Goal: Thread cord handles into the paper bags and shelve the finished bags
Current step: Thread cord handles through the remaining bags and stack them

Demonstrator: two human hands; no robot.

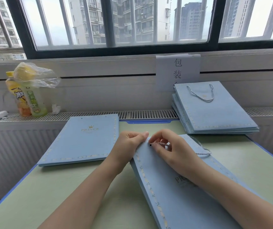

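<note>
Threading is under way on the current bag (173, 187): the left hand (129, 142) is gripping its top edge while the right hand (169, 149) is pinching the cord (163, 143) at the hole. Beyond that bag, finished bags (215, 113) are stacked; left of it, unthreaded bags (82, 141) are waiting.

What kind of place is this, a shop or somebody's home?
Probably a small packing station by a high-rise window, not a shop. A paper sign hangs on the wall, flat blue bags are stacked up, and both hands thread a cord at a desk.
</note>
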